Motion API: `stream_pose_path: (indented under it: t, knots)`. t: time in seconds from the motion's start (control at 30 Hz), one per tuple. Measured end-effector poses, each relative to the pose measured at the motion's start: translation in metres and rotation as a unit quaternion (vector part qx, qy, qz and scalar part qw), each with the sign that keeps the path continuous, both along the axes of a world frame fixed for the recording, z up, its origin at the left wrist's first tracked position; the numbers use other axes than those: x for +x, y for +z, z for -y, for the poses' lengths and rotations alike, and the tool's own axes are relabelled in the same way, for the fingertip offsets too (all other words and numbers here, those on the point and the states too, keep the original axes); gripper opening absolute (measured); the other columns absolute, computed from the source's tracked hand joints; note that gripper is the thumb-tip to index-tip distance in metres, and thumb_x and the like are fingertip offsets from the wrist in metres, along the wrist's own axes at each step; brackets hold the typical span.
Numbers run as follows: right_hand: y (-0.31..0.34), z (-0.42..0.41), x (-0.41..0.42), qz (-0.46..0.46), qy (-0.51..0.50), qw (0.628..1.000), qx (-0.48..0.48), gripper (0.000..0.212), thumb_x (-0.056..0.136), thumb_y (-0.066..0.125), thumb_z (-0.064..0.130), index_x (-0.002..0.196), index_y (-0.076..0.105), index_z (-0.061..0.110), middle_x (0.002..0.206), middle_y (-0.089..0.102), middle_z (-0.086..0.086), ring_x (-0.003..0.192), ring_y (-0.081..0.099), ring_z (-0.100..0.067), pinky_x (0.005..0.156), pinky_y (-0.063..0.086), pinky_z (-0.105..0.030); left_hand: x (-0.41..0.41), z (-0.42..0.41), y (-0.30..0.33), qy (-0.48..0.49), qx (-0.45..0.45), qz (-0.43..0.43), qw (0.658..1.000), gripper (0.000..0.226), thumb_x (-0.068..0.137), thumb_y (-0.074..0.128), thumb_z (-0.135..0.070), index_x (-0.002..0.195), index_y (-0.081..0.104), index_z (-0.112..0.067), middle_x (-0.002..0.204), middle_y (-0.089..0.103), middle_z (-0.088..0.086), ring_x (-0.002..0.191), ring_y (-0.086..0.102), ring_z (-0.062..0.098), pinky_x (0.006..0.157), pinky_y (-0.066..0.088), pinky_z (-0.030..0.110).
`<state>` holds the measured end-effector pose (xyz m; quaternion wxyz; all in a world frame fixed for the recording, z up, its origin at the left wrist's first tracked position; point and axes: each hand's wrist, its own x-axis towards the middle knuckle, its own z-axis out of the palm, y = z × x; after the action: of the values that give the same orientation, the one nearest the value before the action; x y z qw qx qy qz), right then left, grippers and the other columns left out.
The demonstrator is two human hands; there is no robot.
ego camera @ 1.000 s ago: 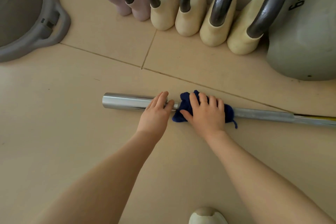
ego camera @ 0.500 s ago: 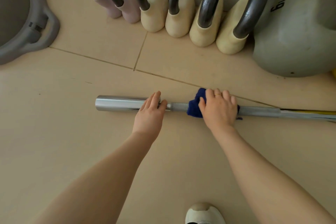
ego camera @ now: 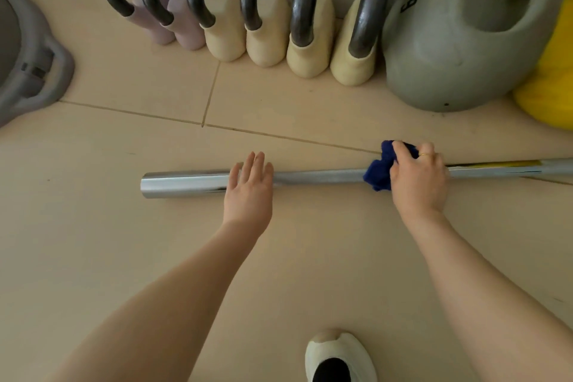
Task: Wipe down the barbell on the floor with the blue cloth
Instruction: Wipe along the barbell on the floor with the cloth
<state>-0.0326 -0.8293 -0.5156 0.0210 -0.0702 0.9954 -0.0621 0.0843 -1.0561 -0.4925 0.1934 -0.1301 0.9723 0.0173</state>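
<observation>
A: Where's the bar?
B: Bar lies flat on the tiled floor, running left-right. Chrome end to the left, right end runs out of frame. Yellow strip on it near the right edge.
A: Left hand?
B: Left hand lies flat on the bar near the chrome end, fingers straight and together, palm down. Gripping nothing.
A: Right?
B: Right hand sits on the bar further right, fingers curled over the cloth, holding it bunched against the bar. Ring on one finger. Cloth sticks out on the left side of the hand and above the fingers.
A: Hands apart?
B: Well apart, bare bar between them.
A: Surroundings?
B: Row of kettlebells against the wall beyond the bar, dark handles, two pinkish, four cream. Big grey one to their right, yellow one beside it. Grey rimmed object at far left. Shoe at bottom edge.
</observation>
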Motion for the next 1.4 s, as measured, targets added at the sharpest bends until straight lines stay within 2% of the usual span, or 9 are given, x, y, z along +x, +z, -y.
stream_pose_path:
  t: [0.1,0.2,0.43,0.53,0.73,1.0,1.17,1.3,1.4]
  knots:
    - [0.002,0.029,0.021,0.024,0.055,0.997,-0.042,0.03,0.076,0.066,0.009,0.105,0.064,0.014,0.101,0.056,-0.024,0.08,0.056,-0.042,0.058,0.048,-0.043,-0.012,-0.031,-0.007,-0.045,0.028,-0.025,0.998,0.052,0.092,0.042,-0.006,0.143,0.031,-0.01,0.153,0.026,0.012,0.143,0.019,0.027,0.116,0.015,0.04]
    - [0.006,0.028,0.03,0.014,0.133,0.99,-0.041,0.036,0.064,0.073,0.007,0.098,0.066,0.016,0.09,0.059,-0.02,0.065,0.058,-0.036,0.046,0.047,-0.035,-0.022,-0.054,-0.012,-0.094,0.03,-0.082,0.992,0.048,0.068,0.069,-0.004,0.114,0.065,-0.013,0.106,0.067,0.01,0.099,0.064,0.03,0.083,0.05,0.037]
    - [0.009,-0.054,0.002,0.012,-0.015,1.0,0.022,0.035,0.076,0.061,0.002,0.108,0.064,0.014,0.099,0.053,-0.026,0.078,0.053,-0.042,0.061,0.045,-0.043,-0.033,-0.057,-0.007,-0.144,-0.011,-0.086,0.986,0.044,0.039,0.082,-0.004,0.08,0.072,-0.016,0.062,0.058,0.003,0.049,0.056,0.024,0.045,0.042,0.026]
    - [0.006,-0.039,0.008,0.035,-0.058,0.998,-0.018,0.028,0.078,0.06,0.008,0.105,0.064,0.013,0.105,0.052,-0.026,0.08,0.054,-0.042,0.061,0.046,-0.042,-0.029,-0.059,-0.006,-0.158,-0.006,-0.078,0.984,0.046,0.036,0.083,-0.003,0.079,0.071,-0.015,0.062,0.057,0.004,0.048,0.056,0.024,0.043,0.04,0.024]
    - [0.01,-0.006,0.04,0.056,0.075,0.994,-0.054,0.035,0.061,0.076,0.007,0.094,0.067,0.014,0.089,0.06,-0.019,0.06,0.058,-0.035,0.043,0.047,-0.032,-0.024,-0.06,-0.008,-0.164,-0.005,-0.069,0.984,0.051,0.032,0.084,-0.002,0.079,0.07,-0.016,0.062,0.055,0.002,0.049,0.055,0.021,0.042,0.038,0.024]
    - [0.02,-0.058,0.01,0.073,-0.128,0.989,0.004,0.033,0.087,0.054,0.018,0.12,0.057,0.019,0.117,0.048,-0.019,0.09,0.056,-0.041,0.068,0.046,-0.041,-0.023,-0.058,-0.007,-0.156,0.014,-0.078,0.985,0.051,0.033,0.081,0.001,0.079,0.07,-0.015,0.062,0.054,0.004,0.047,0.053,0.022,0.039,0.036,0.022]
    - [0.017,-0.001,0.035,0.096,-0.031,0.994,-0.049,0.032,0.086,0.054,0.023,0.119,0.056,0.02,0.118,0.05,-0.016,0.09,0.059,-0.039,0.068,0.048,-0.037,-0.025,-0.053,-0.008,-0.163,0.009,-0.088,0.983,0.051,0.035,0.079,0.002,0.083,0.071,-0.014,0.063,0.056,0.004,0.047,0.054,0.022,0.039,0.035,0.022]
    - [0.016,-0.003,0.032,0.083,0.065,0.992,-0.063,0.033,0.085,0.058,0.019,0.117,0.058,0.019,0.112,0.053,-0.016,0.081,0.06,-0.039,0.06,0.048,-0.036,-0.032,-0.048,-0.008,-0.145,0.03,-0.068,0.987,0.047,0.073,0.058,0.003,0.117,0.059,-0.014,0.097,0.059,0.009,0.081,0.06,0.028,0.06,0.042,0.032]
    - [0.017,-0.025,0.013,0.049,0.019,0.998,-0.04,0.033,0.083,0.057,0.019,0.116,0.058,0.021,0.107,0.053,-0.017,0.08,0.059,-0.04,0.06,0.047,-0.039,-0.045,-0.043,-0.006,-0.126,0.039,-0.027,0.991,0.045,0.087,0.04,0.001,0.128,0.046,-0.016,0.114,0.053,0.007,0.098,0.054,0.027,0.07,0.034,0.031]
